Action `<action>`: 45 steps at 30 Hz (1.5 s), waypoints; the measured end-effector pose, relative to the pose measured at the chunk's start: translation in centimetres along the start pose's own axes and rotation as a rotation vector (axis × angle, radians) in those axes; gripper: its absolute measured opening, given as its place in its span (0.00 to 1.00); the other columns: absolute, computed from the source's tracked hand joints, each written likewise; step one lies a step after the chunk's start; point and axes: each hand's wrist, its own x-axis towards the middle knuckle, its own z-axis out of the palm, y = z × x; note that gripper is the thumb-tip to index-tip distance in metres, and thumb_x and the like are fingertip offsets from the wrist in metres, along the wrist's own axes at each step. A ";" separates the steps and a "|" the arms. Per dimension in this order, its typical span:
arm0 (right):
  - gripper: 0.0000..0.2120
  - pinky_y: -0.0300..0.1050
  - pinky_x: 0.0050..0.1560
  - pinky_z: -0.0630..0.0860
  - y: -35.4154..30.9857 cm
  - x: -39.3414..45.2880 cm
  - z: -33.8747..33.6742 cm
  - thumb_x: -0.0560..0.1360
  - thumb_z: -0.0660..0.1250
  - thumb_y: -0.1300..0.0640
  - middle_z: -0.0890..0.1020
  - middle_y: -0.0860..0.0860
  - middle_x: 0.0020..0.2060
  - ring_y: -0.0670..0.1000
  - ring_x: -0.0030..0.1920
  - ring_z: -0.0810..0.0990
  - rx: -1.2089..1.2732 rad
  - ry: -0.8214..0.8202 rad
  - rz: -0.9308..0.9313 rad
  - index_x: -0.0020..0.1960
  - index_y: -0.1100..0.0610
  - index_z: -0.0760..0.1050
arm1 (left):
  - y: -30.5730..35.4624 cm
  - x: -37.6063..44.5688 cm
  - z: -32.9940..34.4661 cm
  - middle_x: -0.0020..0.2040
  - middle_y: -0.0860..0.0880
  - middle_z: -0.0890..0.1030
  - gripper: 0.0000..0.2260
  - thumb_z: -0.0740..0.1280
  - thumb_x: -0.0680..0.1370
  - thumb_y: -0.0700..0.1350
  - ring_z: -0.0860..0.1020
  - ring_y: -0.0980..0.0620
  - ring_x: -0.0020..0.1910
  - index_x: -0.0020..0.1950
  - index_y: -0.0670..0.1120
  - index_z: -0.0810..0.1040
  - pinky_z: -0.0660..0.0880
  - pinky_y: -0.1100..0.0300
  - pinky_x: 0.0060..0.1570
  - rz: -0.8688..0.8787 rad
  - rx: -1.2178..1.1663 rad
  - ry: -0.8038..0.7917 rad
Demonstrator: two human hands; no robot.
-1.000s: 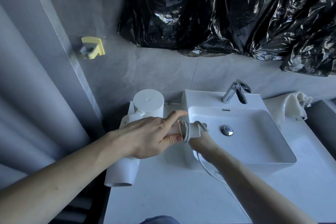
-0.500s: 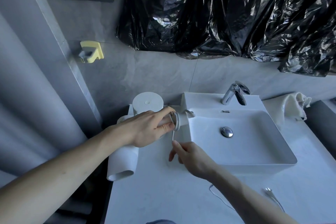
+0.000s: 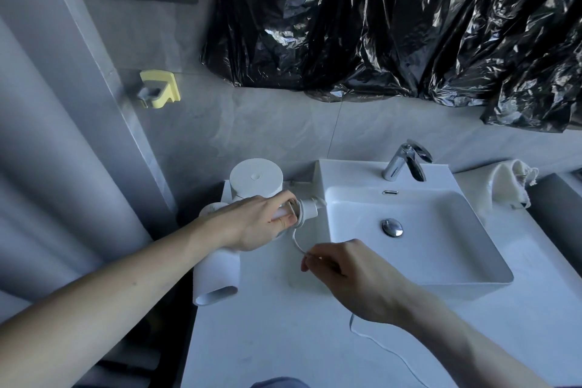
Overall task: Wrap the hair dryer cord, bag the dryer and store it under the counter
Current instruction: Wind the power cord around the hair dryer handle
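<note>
Tight quarters at the left end of the counter [image 3: 283,340], open stone nearer you.

Your clearest lane is the bare counter between your two forearms, broken only by the thin cord [image 3: 378,342] trailing across it toward the front edge. To the right, the raised sink basin [image 3: 456,280] walls off that side, its faucet [image 3: 406,161] standing at the back rim and a bunched cloth [image 3: 507,183] filling the far corner. At the back left, a white canister [image 3: 255,178] stands just behind your left hand [image 3: 255,224], leaving little room there. The hair dryer [image 3: 217,280] overhangs the counter's left edge, close to the wall. Black plastic sheeting [image 3: 393,19] hangs above, well clear of the counter.
</note>
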 end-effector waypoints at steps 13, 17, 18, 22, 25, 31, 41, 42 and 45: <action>0.16 0.36 0.32 0.66 -0.9 1.0 -6.7 0.81 0.68 0.56 0.77 0.44 0.28 0.47 0.31 0.71 -0.066 0.171 -0.110 0.36 0.41 0.77 | 3.2 -2.5 2.5 0.40 0.52 0.75 0.07 0.57 0.87 0.61 0.78 0.40 0.47 0.56 0.60 0.62 0.77 0.44 0.50 0.074 0.191 -0.143; 0.13 0.36 0.32 0.65 0.2 2.4 -7.2 0.80 0.68 0.57 0.78 0.46 0.28 0.45 0.30 0.70 -0.014 0.248 -0.085 0.39 0.46 0.81 | 4.1 -3.2 2.6 0.47 0.53 0.83 0.09 0.57 0.87 0.59 0.80 0.43 0.45 0.63 0.56 0.66 0.80 0.40 0.52 0.110 0.157 -0.176; 0.13 0.34 0.32 0.66 0.5 2.8 -7.3 0.80 0.68 0.58 0.78 0.42 0.27 0.44 0.30 0.72 0.010 0.274 -0.074 0.39 0.47 0.82 | 4.4 -3.4 2.5 0.49 0.56 0.84 0.09 0.57 0.87 0.59 0.80 0.44 0.46 0.63 0.57 0.66 0.80 0.41 0.53 0.128 0.132 -0.181; 0.13 0.35 0.31 0.64 2.3 3.9 -7.1 0.81 0.69 0.58 0.74 0.43 0.25 0.44 0.28 0.68 0.126 0.313 -0.011 0.39 0.48 0.82 | 5.7 -4.5 1.6 0.39 0.56 0.76 0.08 0.56 0.87 0.61 0.75 0.46 0.42 0.62 0.58 0.65 0.77 0.46 0.49 0.188 0.098 -0.107; 0.13 0.37 0.30 0.61 3.3 4.3 -6.3 0.82 0.68 0.55 0.69 0.45 0.27 0.46 0.29 0.63 0.179 0.286 0.035 0.39 0.51 0.83 | 6.2 -5.0 1.3 0.38 0.56 0.76 0.08 0.57 0.88 0.60 0.76 0.45 0.41 0.60 0.56 0.66 0.75 0.47 0.46 0.222 0.115 -0.053; 0.14 0.34 0.28 0.60 4.3 5.0 -5.4 0.83 0.67 0.54 0.68 0.43 0.26 0.43 0.26 0.62 0.273 0.250 0.113 0.42 0.57 0.83 | 6.3 -5.3 1.0 0.45 0.53 0.81 0.16 0.55 0.88 0.61 0.78 0.44 0.46 0.73 0.59 0.58 0.65 0.54 0.35 0.225 0.151 -0.056; 0.19 0.41 0.32 0.55 6.6 5.5 -1.6 0.84 0.65 0.61 0.68 0.46 0.28 0.48 0.32 0.60 0.716 0.013 0.278 0.34 0.52 0.79 | 5.8 -5.1 0.5 0.55 0.55 0.84 0.28 0.54 0.88 0.59 0.79 0.47 0.56 0.83 0.68 0.42 0.71 0.59 0.47 0.191 0.053 -0.070; 0.19 0.41 0.31 0.53 6.7 5.5 -1.0 0.82 0.64 0.63 0.65 0.46 0.27 0.47 0.30 0.59 0.746 0.002 0.286 0.33 0.52 0.76 | 5.6 -5.0 0.5 0.55 0.56 0.84 0.25 0.54 0.88 0.59 0.79 0.47 0.55 0.82 0.68 0.46 0.72 0.56 0.47 0.195 0.044 -0.075; 0.13 0.39 0.29 0.52 6.4 5.2 0.7 0.71 0.60 0.61 0.61 0.45 0.27 0.46 0.28 0.55 0.783 -0.026 0.315 0.32 0.49 0.64 | 5.1 -5.0 0.4 0.50 0.59 0.84 0.18 0.54 0.88 0.59 0.78 0.50 0.50 0.78 0.66 0.55 0.76 0.48 0.54 0.204 0.028 -0.076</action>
